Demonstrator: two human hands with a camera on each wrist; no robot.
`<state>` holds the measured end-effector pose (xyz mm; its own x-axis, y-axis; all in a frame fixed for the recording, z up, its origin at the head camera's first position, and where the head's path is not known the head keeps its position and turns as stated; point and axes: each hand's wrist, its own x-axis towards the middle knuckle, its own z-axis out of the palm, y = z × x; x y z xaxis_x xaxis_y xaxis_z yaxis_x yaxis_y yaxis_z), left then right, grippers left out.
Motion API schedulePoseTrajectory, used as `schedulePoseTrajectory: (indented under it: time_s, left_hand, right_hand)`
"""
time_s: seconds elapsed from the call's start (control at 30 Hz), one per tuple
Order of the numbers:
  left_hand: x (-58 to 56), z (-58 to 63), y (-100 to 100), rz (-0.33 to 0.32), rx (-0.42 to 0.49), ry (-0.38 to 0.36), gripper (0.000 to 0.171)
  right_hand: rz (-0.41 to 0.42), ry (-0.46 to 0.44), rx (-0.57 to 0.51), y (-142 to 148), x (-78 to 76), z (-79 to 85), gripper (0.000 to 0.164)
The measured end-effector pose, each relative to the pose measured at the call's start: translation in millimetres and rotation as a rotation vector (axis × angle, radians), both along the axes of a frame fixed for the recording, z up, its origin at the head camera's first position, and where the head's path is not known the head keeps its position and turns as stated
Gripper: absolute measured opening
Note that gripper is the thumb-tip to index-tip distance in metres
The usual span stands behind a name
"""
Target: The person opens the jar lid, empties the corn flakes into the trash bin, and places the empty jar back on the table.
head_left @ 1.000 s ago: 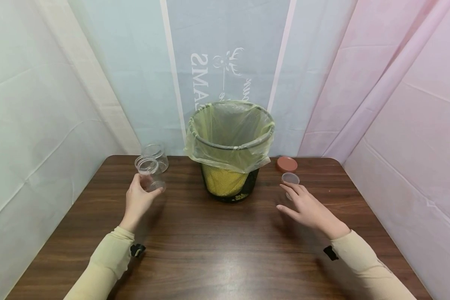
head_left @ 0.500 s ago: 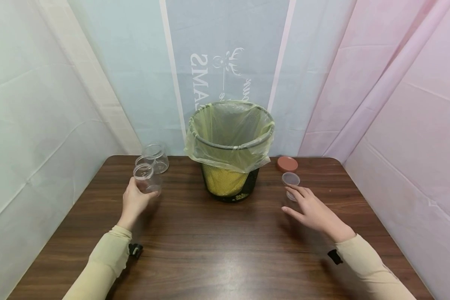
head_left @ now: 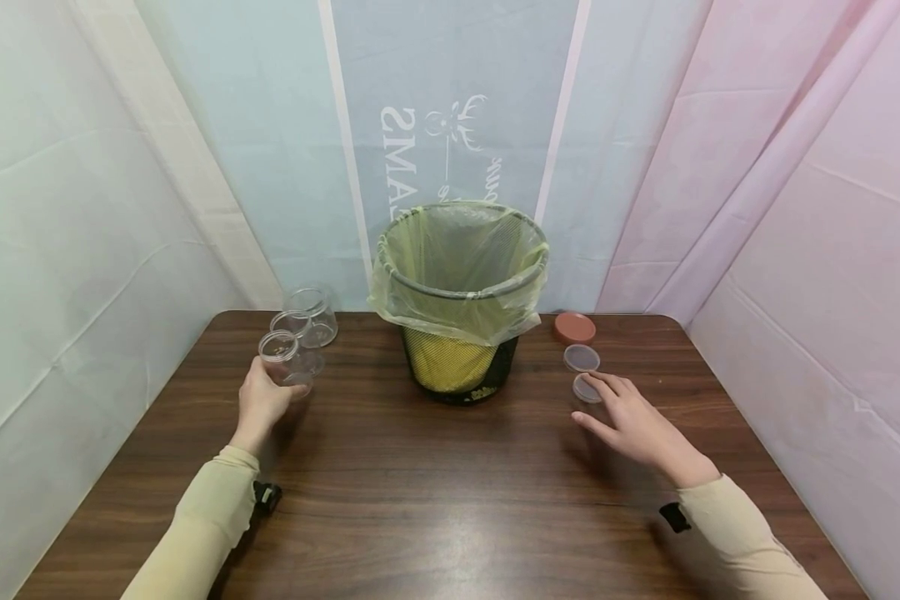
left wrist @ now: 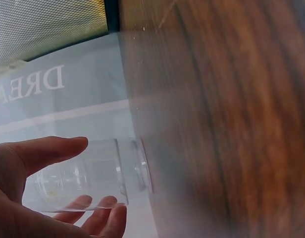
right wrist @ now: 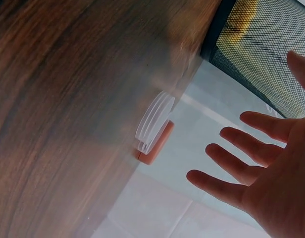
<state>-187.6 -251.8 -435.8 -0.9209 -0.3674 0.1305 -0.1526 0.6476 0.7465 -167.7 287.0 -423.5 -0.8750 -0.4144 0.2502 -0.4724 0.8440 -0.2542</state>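
Note:
On the left in the head view, my left hand (head_left: 261, 408) grips a clear jar (head_left: 285, 367) without a lid. The left wrist view shows the thumb on one side of the clear jar (left wrist: 100, 166) and the fingertips along the other. Two more open clear jars stand behind it, a middle one (head_left: 314, 360) and a back one (head_left: 326, 323). At the right, my right hand (head_left: 637, 425) hovers with fingers spread, nearest to a clear lid (head_left: 585, 388). Beyond it are a second clear lid (head_left: 581, 358) and a reddish-brown lid (head_left: 574, 327).
A black mesh wastebasket (head_left: 450, 367) with a yellowish plastic liner (head_left: 465, 312) stands at the table's back middle, between the jars and the lids. The wooden table (head_left: 435, 483) ends at fabric walls at the back and sides.
My left hand has brought the gripped jar toward me and lower, in front of the other two. My right hand has drawn back slightly to the right, leaving the nearest clear lid behind.

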Motion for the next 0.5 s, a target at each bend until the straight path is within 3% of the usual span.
schedulePoseTrajectory:
  time_s: [0.23, 0.5]
  left_hand:
    - [-1.3, 1.7, -5.9, -0.020, -0.011, -0.076, 0.057]
    - [-5.0, 0.7, -10.5, -0.036, -0.041, -0.113, 0.052]
  right_hand:
    - [-0.012, -0.001, -0.001, 3.6, -0.4, -2.3, 0.068]
    - [-0.022, 0.001, -0.009, 5.1, -0.2, -2.3, 0.069]
